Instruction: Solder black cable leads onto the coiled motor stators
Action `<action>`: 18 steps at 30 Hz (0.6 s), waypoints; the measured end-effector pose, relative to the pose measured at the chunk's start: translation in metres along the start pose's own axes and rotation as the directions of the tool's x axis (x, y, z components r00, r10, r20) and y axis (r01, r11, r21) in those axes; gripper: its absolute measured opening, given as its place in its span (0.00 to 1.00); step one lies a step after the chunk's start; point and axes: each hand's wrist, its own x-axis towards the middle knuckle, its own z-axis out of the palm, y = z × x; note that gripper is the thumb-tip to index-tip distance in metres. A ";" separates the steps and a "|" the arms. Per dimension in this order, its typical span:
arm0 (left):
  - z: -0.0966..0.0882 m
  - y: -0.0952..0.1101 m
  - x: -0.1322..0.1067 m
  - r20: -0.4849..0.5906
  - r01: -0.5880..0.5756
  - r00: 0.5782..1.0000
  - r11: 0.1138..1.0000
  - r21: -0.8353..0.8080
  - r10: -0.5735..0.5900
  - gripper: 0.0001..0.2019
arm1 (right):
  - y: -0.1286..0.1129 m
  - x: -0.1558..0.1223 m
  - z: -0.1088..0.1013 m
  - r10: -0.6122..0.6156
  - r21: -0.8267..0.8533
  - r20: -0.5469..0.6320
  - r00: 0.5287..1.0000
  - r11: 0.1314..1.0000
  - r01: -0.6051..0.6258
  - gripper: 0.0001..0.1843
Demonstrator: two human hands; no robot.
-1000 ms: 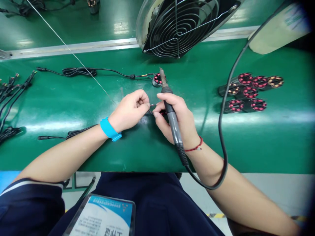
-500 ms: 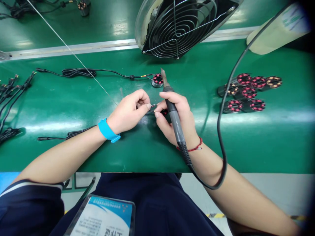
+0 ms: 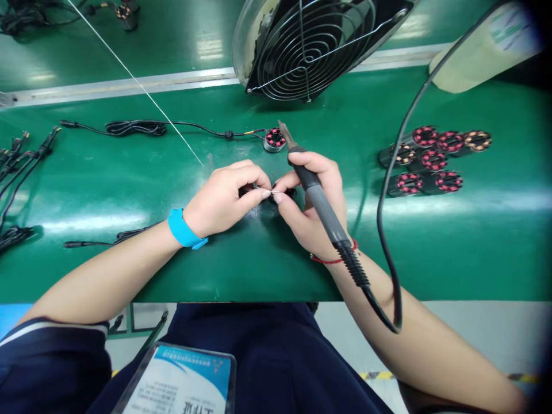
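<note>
My left hand [image 3: 228,192], with a blue wristband, is closed in a pinch on a thin wire [image 3: 274,192]. My right hand [image 3: 304,227] has thumb and forefinger meeting at the same wire, fingertips nearly touching the left ones. That hand also carries a soldering iron [image 3: 325,210], its tip pointing up and away from the wire. Behind the right fingertips lies a dark motor stator [image 3: 291,192], mostly hidden. Beyond my hands, another stator with red windings [image 3: 275,140] is joined to a black cable [image 3: 190,123]. A second cable [image 3: 129,234] runs under my left forearm.
A caged fan [image 3: 308,63] stands at the back. Several stators [image 3: 433,161] are grouped at right, near the iron's hanging cord [image 3: 382,218]. Bundled cables [image 3: 26,172] lie at far left. A thin pale strand [image 3: 142,86] slants down towards my left hand.
My hands have come together, fingertips now meeting at the wire. The soldering iron has tilted, its rear end swinging to the right. The view has shifted slightly.
</note>
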 end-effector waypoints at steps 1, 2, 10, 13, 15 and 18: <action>0.000 0.000 0.000 -0.002 0.011 1.000 1.000 0.013 -0.011 0.06 | 0.000 0.000 0.000 0.005 -0.001 0.008 1.000 1.000 -0.005 0.27; 0.000 0.001 0.000 -0.008 0.027 1.000 0.999 0.022 -0.026 0.05 | 0.000 -0.001 0.000 0.015 -0.010 0.018 1.000 1.000 -0.014 0.27; 0.002 0.002 0.000 -0.015 0.054 0.998 0.998 0.018 -0.053 0.06 | -0.004 0.001 0.001 0.005 -0.032 0.019 1.000 0.999 -0.005 0.26; 0.003 0.002 0.000 0.000 0.070 0.998 0.997 0.016 -0.070 0.05 | -0.004 0.002 0.000 0.016 -0.025 0.017 1.000 1.000 -0.016 0.26; 0.003 0.001 -0.001 0.006 0.077 0.997 0.997 0.003 -0.077 0.05 | -0.005 0.002 -0.001 0.014 -0.013 0.016 1.000 1.000 -0.014 0.25; 0.001 0.000 0.000 0.028 0.081 0.996 0.997 -0.019 -0.080 0.05 | -0.006 0.002 0.000 0.006 -0.009 0.002 1.000 1.000 -0.006 0.24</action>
